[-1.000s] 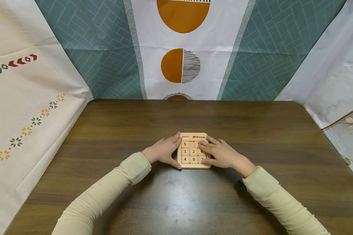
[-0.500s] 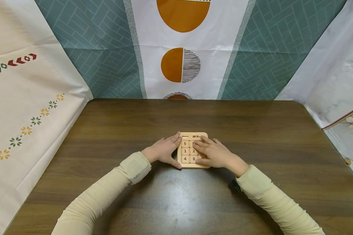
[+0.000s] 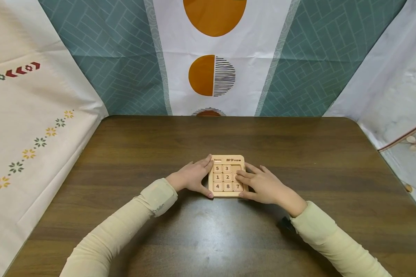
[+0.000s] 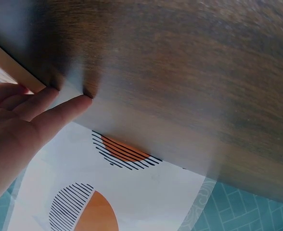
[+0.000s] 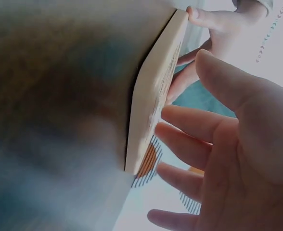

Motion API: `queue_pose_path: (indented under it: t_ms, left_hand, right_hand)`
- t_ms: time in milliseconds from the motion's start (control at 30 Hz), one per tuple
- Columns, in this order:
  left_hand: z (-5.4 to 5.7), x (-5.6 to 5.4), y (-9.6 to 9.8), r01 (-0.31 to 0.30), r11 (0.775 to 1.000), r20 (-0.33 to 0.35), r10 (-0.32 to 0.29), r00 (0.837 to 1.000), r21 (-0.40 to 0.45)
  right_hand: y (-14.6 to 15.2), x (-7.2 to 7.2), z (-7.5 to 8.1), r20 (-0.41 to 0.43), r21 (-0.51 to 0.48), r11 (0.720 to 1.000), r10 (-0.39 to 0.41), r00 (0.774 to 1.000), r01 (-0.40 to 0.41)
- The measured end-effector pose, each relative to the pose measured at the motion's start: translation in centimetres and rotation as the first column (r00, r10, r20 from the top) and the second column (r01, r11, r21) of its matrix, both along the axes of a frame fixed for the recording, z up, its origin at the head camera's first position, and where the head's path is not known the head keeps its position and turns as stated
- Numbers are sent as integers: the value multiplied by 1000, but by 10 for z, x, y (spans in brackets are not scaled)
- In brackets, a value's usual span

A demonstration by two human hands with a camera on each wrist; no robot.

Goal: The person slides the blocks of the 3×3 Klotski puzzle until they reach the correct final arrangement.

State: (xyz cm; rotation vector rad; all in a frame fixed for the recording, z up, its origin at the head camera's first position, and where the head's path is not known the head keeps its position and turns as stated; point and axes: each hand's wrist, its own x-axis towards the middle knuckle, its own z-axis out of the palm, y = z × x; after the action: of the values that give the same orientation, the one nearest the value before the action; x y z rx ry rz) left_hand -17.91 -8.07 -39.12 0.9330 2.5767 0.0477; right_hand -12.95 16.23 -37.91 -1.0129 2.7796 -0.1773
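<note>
A wooden number slide puzzle lies flat on the table. Its top row reads 5 and 3 with a gap at the right; 1 and 2 begin the middle row, and 4, 8, 7 fill the bottom. My left hand rests along the puzzle's left edge, thumb by the near corner and straight fingers by the far one. Over the right side, my right hand spreads its fingers, the tips at the right middle tile, whose number they cover. In the right wrist view its fingers are extended and pinch nothing.
The dark wooden table reaches around the puzzle on all sides. Behind it hangs a teal and white cloth with orange circles. Pale patterned cloths border the left and right sides.
The 3 tile has slid left from the top right to the top middle, leaving the gap at top right. My right hand moved left, then back right; the left hand stayed put.
</note>
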Motion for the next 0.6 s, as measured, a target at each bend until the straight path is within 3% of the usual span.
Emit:
queue_pose_path:
  t_ms: [200, 600]
  left_hand:
    - [-1, -1, 0, 9, 1000, -6, -9, 1000, -2]
    - [-2, -1, 0, -3, 1000, -7, 3, 1000, 8]
  right_hand:
    - [3, 1, -3, -6, 13, 1000, 3, 1000, -3]
    - [2, -18, -5, 11, -8, 1000, -7, 1000, 7]
